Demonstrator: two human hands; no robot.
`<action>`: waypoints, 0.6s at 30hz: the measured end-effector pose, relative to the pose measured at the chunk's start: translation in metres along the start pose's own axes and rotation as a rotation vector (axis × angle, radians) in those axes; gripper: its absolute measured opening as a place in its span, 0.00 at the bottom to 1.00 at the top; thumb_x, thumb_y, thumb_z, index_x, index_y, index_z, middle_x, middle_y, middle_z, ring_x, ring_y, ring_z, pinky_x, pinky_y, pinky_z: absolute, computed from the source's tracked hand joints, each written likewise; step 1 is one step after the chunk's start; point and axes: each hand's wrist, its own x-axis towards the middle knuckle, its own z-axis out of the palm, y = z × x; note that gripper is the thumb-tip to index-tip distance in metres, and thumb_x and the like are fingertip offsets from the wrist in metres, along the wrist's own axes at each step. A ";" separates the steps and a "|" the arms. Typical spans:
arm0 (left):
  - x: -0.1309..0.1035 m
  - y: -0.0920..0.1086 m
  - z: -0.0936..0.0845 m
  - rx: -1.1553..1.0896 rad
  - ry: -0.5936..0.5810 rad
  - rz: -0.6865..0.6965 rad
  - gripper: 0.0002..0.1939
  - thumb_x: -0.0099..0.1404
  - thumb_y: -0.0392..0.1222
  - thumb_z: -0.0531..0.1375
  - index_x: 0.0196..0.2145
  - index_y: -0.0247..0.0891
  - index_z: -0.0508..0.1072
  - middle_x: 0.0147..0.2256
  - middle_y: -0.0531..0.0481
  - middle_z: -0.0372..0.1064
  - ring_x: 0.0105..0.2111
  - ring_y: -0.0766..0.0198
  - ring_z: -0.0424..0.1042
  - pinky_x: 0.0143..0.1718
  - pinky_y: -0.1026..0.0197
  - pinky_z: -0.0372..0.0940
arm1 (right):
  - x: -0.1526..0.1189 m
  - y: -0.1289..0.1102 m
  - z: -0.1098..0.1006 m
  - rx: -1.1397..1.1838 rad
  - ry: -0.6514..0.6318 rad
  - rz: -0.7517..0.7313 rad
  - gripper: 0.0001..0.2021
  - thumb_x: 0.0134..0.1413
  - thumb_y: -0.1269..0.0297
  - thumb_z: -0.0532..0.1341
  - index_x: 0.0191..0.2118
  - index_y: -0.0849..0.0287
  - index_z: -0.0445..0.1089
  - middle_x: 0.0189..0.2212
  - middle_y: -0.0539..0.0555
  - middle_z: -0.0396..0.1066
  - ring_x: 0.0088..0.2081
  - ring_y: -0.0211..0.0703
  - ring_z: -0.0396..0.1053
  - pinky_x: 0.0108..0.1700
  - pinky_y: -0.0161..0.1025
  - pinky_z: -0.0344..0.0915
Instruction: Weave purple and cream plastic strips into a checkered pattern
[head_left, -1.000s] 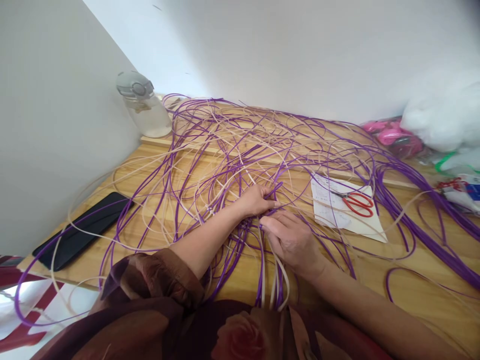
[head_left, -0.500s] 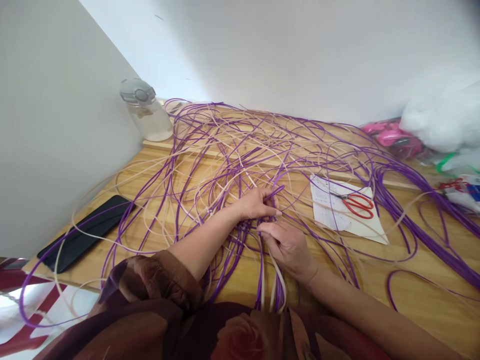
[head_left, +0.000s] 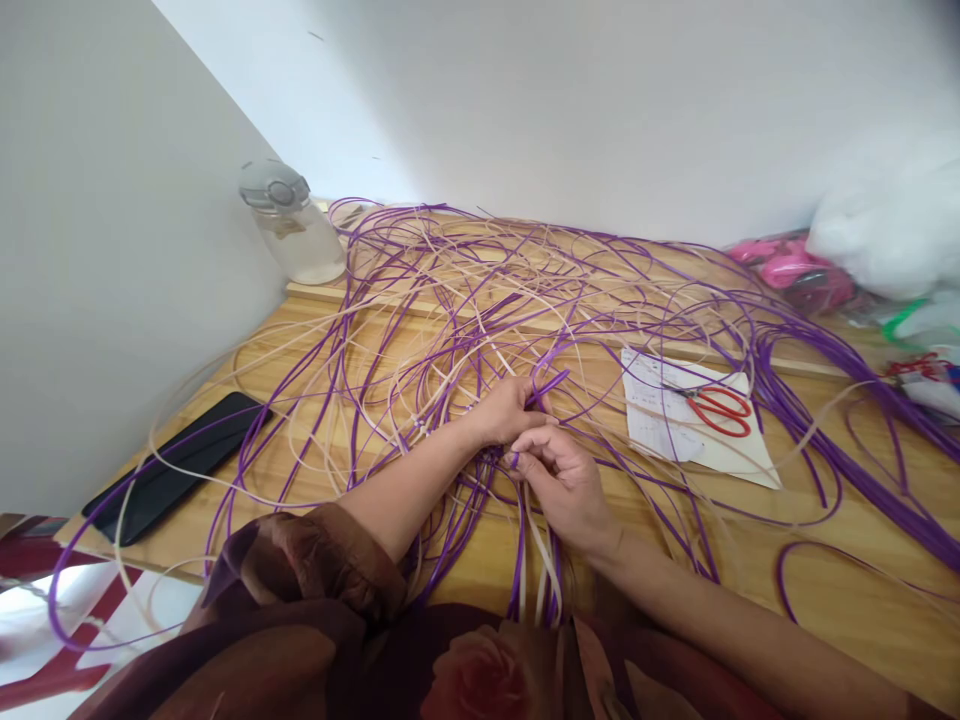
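Note:
Long purple and cream cords (head_left: 480,300) spread in a tangle over the wooden table. At its near middle, my left hand (head_left: 512,412) is closed around purple cord, and a short purple loop (head_left: 551,384) sticks out past its fingers. Just right of it, my right hand (head_left: 564,480) pinches a purple cord, whose end (head_left: 514,459) shows between thumb and forefinger. Below both hands, several purple and cream strands (head_left: 537,570) hang toward my lap. A small knotted purple section (head_left: 491,458) lies partly hidden under my hands.
Red-handled scissors (head_left: 718,411) rest on a paper sheet (head_left: 667,420) at right. A black phone (head_left: 176,470) lies at left. Behind it, a clear bottle (head_left: 292,225) stands by the wall. Plastic bags (head_left: 885,240) and a thick purple cord bundle (head_left: 862,460) are at far right.
My right hand has shifted slightly and its fingers have curled higher, now pinching a purple cord close to my left hand. The left hand stays nearly in place.

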 end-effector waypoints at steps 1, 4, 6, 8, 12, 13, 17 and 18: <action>0.001 -0.002 0.000 -0.021 -0.006 0.001 0.07 0.51 0.35 0.64 0.28 0.33 0.69 0.23 0.57 0.66 0.24 0.71 0.63 0.28 0.67 0.58 | -0.001 -0.003 -0.001 -0.040 -0.026 -0.003 0.03 0.58 0.65 0.60 0.36 0.56 0.66 0.23 0.47 0.64 0.25 0.36 0.63 0.29 0.34 0.62; 0.002 -0.004 0.000 -0.092 -0.043 -0.024 0.10 0.51 0.38 0.65 0.29 0.33 0.68 0.22 0.56 0.66 0.22 0.71 0.63 0.26 0.67 0.59 | 0.000 -0.013 -0.014 -0.118 -0.107 0.004 0.03 0.57 0.66 0.62 0.35 0.57 0.67 0.26 0.48 0.68 0.29 0.36 0.68 0.33 0.34 0.65; 0.002 -0.002 -0.001 -0.123 -0.065 -0.042 0.11 0.50 0.39 0.66 0.29 0.33 0.68 0.21 0.57 0.65 0.21 0.72 0.62 0.25 0.67 0.58 | 0.005 -0.019 -0.032 -0.064 -0.071 0.072 0.06 0.56 0.64 0.63 0.37 0.58 0.68 0.33 0.52 0.72 0.35 0.40 0.72 0.37 0.35 0.70; 0.002 0.000 -0.002 -0.128 -0.088 -0.048 0.12 0.50 0.40 0.67 0.29 0.33 0.68 0.20 0.57 0.65 0.19 0.73 0.60 0.24 0.68 0.56 | 0.014 -0.024 -0.051 0.018 0.041 0.225 0.09 0.54 0.62 0.65 0.38 0.59 0.68 0.34 0.54 0.73 0.36 0.42 0.74 0.34 0.35 0.72; 0.001 0.005 -0.005 -0.115 -0.130 -0.040 0.14 0.50 0.43 0.69 0.28 0.32 0.70 0.19 0.57 0.63 0.19 0.73 0.59 0.23 0.68 0.55 | 0.030 -0.027 -0.070 0.095 0.102 0.578 0.09 0.55 0.61 0.64 0.36 0.60 0.66 0.28 0.52 0.72 0.25 0.38 0.73 0.20 0.29 0.67; 0.001 0.005 -0.005 -0.123 -0.132 -0.037 0.14 0.50 0.43 0.69 0.28 0.32 0.70 0.19 0.57 0.63 0.19 0.73 0.59 0.23 0.67 0.55 | 0.033 -0.027 -0.069 0.103 0.075 0.621 0.09 0.57 0.61 0.63 0.35 0.60 0.65 0.27 0.52 0.72 0.22 0.37 0.72 0.18 0.28 0.65; 0.001 0.006 -0.005 -0.174 -0.150 -0.039 0.16 0.48 0.44 0.70 0.27 0.32 0.69 0.20 0.56 0.65 0.20 0.73 0.61 0.24 0.67 0.57 | 0.045 -0.021 -0.063 0.070 0.104 0.574 0.10 0.59 0.61 0.62 0.31 0.61 0.66 0.21 0.49 0.69 0.17 0.33 0.68 0.11 0.25 0.54; 0.001 0.007 -0.005 -0.175 -0.153 -0.049 0.15 0.48 0.43 0.70 0.26 0.32 0.69 0.20 0.57 0.65 0.19 0.73 0.61 0.23 0.68 0.56 | 0.051 -0.019 -0.068 0.054 0.159 0.529 0.10 0.59 0.61 0.62 0.30 0.61 0.66 0.21 0.48 0.68 0.16 0.33 0.67 0.10 0.24 0.52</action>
